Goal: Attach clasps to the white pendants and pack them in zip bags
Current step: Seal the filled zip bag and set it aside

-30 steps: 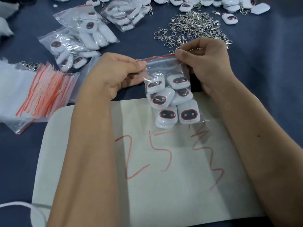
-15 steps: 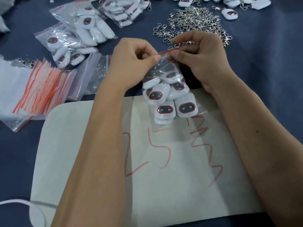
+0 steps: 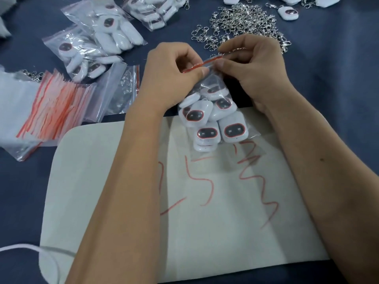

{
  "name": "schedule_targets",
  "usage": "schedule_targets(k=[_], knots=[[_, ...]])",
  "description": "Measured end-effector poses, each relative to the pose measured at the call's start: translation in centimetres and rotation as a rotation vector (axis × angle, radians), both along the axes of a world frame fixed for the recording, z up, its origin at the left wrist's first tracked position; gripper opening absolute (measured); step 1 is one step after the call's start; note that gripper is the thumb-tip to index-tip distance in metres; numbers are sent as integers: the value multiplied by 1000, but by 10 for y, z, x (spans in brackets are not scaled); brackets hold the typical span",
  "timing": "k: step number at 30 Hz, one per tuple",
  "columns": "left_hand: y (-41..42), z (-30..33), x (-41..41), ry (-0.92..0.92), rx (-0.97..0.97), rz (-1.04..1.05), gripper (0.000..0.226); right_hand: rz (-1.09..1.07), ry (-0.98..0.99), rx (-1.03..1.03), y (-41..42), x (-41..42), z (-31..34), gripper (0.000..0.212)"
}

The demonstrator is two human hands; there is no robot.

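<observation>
Sealing a filled zip bag (image 3: 213, 111), both hands pinching the red strip (image 3: 202, 65) at its mouth.

Left hand (image 3: 174, 76) pinches the strip's left end with thumb and curled fingers, right hand (image 3: 254, 66) pinches the right end; the bag hangs between them, its bottom resting on the far edge of the white mat (image 3: 205, 212), with several white pendants (image 3: 233, 130) stacked inside. Risks, as I judge them: the strip runs tilted between the pinches, so the tracks may mismate and leave a gap; bulging pendants near the top could hold the mouth apart; a clasp caught in the seal, can't tell if one is. Room: clasp pile (image 3: 244, 23) just beyond the right hand, packed bags (image 3: 96, 46) and empty bag stack (image 3: 55, 107) left of the left hand. Open mat toward the body, bare cloth right of the right hand.
</observation>
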State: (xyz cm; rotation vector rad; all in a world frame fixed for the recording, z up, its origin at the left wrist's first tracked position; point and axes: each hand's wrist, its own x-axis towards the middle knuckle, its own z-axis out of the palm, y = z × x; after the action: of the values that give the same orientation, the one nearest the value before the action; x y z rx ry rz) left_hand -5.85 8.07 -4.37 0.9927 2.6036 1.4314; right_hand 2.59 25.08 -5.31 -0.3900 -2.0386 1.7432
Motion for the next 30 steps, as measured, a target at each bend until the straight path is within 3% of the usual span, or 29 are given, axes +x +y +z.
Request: schedule_targets(k=[12,24,30], knots=[[8,1,4,95,-23,-29,14,66,79,-1,0,0,-2,24],[9,2,2,38,-25,3,11,35,65,125,1,-4,-5,22],[9,2,3,43,-35,11,12,125,57,110,1,-3,-5,25]])
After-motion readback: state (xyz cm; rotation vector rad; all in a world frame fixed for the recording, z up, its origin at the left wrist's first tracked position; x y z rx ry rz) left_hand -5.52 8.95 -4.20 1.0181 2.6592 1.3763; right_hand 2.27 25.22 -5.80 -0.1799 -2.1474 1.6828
